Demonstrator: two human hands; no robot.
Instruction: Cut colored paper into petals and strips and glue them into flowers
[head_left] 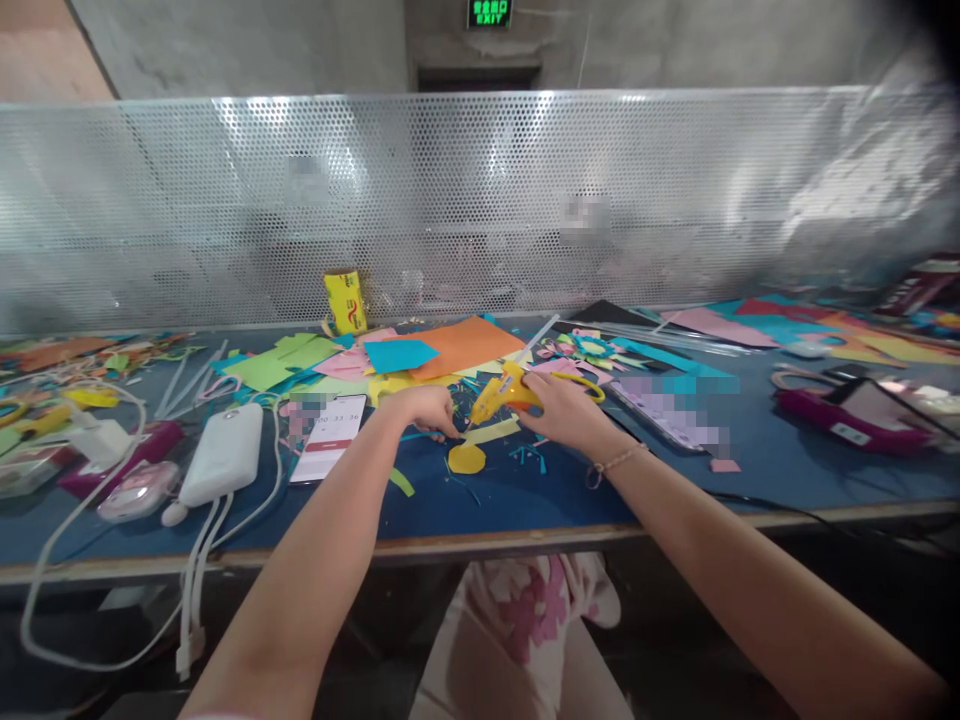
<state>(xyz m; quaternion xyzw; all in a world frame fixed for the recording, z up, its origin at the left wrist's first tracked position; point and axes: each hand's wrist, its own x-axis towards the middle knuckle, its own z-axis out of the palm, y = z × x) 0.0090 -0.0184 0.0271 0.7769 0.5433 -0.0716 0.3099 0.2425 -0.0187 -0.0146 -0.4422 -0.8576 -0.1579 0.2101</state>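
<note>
In my right hand (559,405) is a yellow hot glue gun (495,393), its nozzle pointing down and left. A clear glue stick (541,335) juts up behind it. Below the nozzle lies a pale yellow paper strip (493,431). My left hand (429,408) is closed, with its fingertips at the strip's left end. A yellow round paper piece (466,459) rests on the table just below the strip, apart from both hands. Thin blue paper scraps (529,459) lie to its right. My right hand partly hides a yellow loop (589,383) behind it.
Left on the blue table (420,512) are a phone (330,440), a white power bank (223,455) and cables. Another phone (660,412) lies right. Orange paper (465,347), other coloured sheets and a yellow box (345,302) stand before a perforated metal screen (465,200).
</note>
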